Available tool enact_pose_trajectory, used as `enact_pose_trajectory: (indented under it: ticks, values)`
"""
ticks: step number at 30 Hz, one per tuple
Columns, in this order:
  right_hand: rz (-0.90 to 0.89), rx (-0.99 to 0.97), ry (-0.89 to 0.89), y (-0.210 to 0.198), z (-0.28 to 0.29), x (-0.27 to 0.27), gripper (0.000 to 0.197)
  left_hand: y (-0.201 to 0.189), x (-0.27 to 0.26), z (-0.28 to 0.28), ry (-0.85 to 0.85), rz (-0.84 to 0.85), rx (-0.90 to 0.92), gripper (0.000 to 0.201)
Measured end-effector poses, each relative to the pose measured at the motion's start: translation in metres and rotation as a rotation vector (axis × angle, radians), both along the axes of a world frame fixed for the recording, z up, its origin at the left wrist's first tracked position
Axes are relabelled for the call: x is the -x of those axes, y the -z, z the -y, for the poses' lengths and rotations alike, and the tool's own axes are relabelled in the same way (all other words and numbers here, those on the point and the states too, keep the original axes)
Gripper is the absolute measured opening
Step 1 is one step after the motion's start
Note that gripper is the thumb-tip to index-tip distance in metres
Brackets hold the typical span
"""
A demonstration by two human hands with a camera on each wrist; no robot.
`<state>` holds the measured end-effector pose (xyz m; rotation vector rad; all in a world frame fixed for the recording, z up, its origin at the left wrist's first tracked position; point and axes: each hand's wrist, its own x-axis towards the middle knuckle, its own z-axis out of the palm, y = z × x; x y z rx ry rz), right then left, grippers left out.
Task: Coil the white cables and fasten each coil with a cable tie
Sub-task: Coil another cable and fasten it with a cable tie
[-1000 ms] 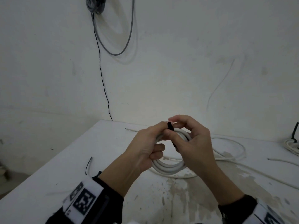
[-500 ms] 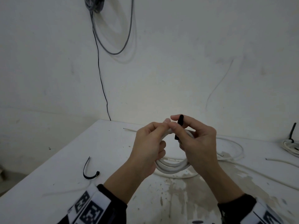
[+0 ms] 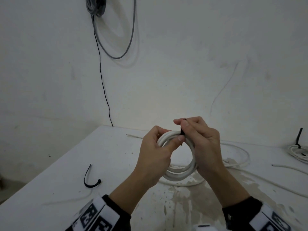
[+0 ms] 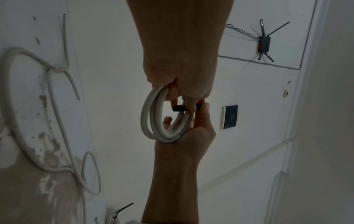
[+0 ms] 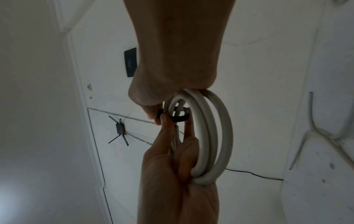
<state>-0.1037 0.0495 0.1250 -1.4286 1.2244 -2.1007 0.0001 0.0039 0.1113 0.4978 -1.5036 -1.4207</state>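
A white cable coil is held upright above the table between both hands. My left hand grips its top left, thumb pressed on the strands beside a black cable tie wrapped round the coil's top. My right hand pinches that tie between thumb and forefinger, and the coil's right side runs behind its palm. The left wrist view shows the coil with the tie across it. In the right wrist view the tie forms a loop round the strands of the coil.
A spare black cable tie lies on the white table at the left. Loose white cable sprawls behind and right of the hands. Another coil with a black tie sits at the right edge. The wall stands close behind.
The tie's tail stood up between the right fingers half a second ago; now those fingers cover most of it, close above the coil. The left thumb has moved up against the tie.
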Motion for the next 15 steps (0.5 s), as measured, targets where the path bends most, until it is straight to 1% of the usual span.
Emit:
enact_pose_trajectory:
  ticks: [5,7,9,11,15]
  values:
    - [0.025,-0.003,-0.062,-0.0018,0.0008,0.0050,0.011,-0.0019,0.0010,0.0005,-0.002,0.019,0.079,0.017]
    - [0.029,-0.015,-0.080,-0.0005,0.0022,0.0075,0.010,-0.0043,-0.0002,0.0006,0.030,0.014,0.090,0.025]
    - [0.075,-0.032,-0.099,0.0001,0.0028,0.0075,0.009,-0.0046,-0.0010,0.0025,0.037,0.037,0.147,0.033]
    - [0.132,-0.042,-0.128,-0.0003,0.0026,0.0063,0.013,-0.0037,-0.0015,0.0037,0.015,0.062,0.210,0.032]
    - [0.251,-0.104,-0.182,-0.0013,0.0017,0.0050,0.024,-0.0011,-0.0027,0.0034,0.020,0.031,0.206,0.032]
